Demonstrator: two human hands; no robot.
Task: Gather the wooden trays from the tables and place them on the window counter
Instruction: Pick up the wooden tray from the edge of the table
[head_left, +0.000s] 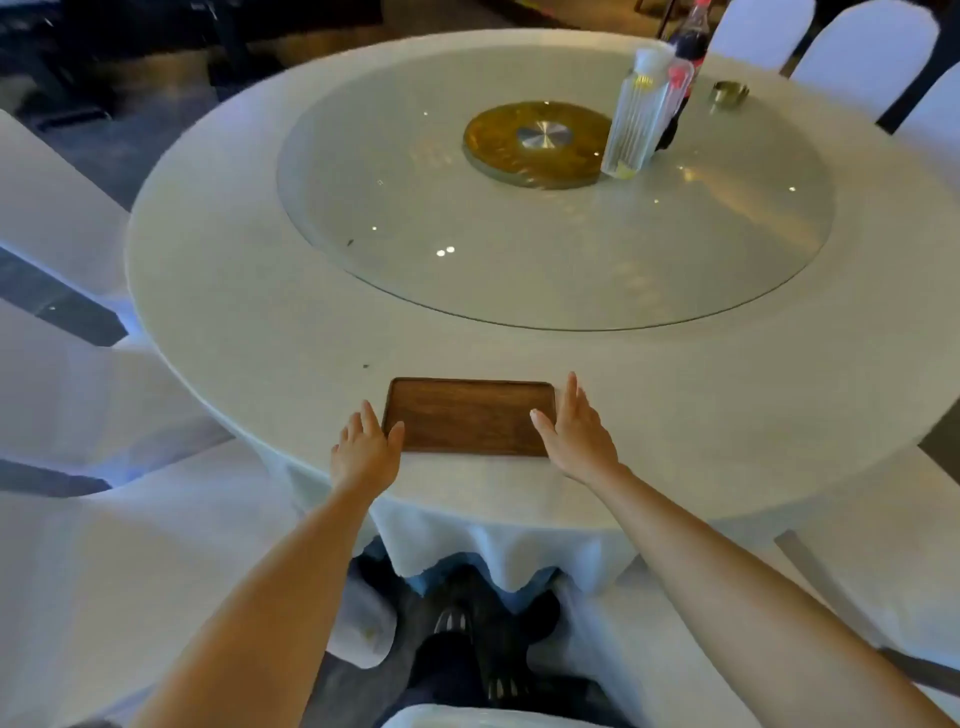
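Wooden tray (470, 415), dark brown, rectangular with rounded corners and a low raised rim, lies flat near the front edge of a round table (260, 322) covered in a white cloth. Left hand (366, 452) sits at the tray's left short edge, fingers spread and extended, thumb tip at or over the near-left corner; not closed on anything. Right hand (574, 434) sits at the right short edge, palm turned inward, fingers straight, thumb tip over the rim; also unclenched. Whether either hand actually presses the wood cannot be told. Tray's surface is bare. Farther back, a glass turntable (519, 260) rests on the table with a gold-coloured hub (537, 143) at centre. On it stand a clear ribbed bottle (634, 124) and, just behind it, a dark soda bottle (688, 36). A small metal dish (730, 93) sits on the cloth beyond. White-covered chairs (862, 47) ring the table.
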